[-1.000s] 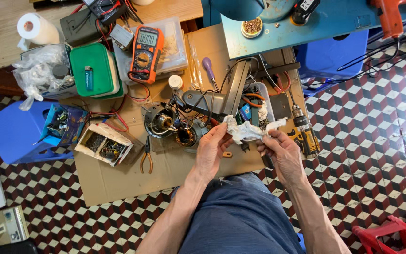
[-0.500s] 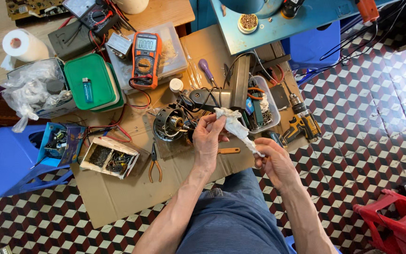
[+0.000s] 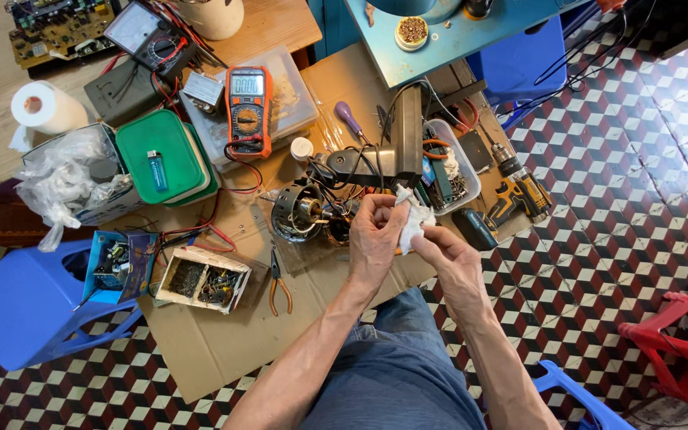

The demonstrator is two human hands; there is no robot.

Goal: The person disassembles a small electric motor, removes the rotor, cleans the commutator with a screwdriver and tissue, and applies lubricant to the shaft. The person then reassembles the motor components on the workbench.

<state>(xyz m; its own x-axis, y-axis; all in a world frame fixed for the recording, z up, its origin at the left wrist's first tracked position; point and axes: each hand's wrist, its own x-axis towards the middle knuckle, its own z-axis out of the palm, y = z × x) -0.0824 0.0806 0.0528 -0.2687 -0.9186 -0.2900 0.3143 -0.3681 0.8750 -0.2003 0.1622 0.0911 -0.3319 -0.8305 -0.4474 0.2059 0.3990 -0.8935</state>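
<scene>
My left hand (image 3: 376, 235) and my right hand (image 3: 447, 255) meet over the cardboard sheet (image 3: 224, 342), both pinching a crumpled white tissue (image 3: 414, 216). Something small and orange shows under the tissue between my fingers; I cannot tell what it is. Just beyond my hands lies a dismantled motor with a round metal housing (image 3: 295, 213) and tangled wires, next to a dark upright bracket (image 3: 404, 147).
Pliers (image 3: 279, 280), a small box of parts (image 3: 201, 279) and a blue parts box (image 3: 115, 263) lie left. An orange multimeter (image 3: 248, 107), green lidded tub (image 3: 161, 155), tissue roll (image 3: 45, 107), clear tray (image 3: 451, 167) and yellow drill (image 3: 519, 195) surround them. Blue stool (image 3: 25, 306), red stool (image 3: 682, 342).
My hands have come closer together and the tissue, earlier stretched out between them, is now bunched up. The camera view has shifted, moving the scene to the right and down.
</scene>
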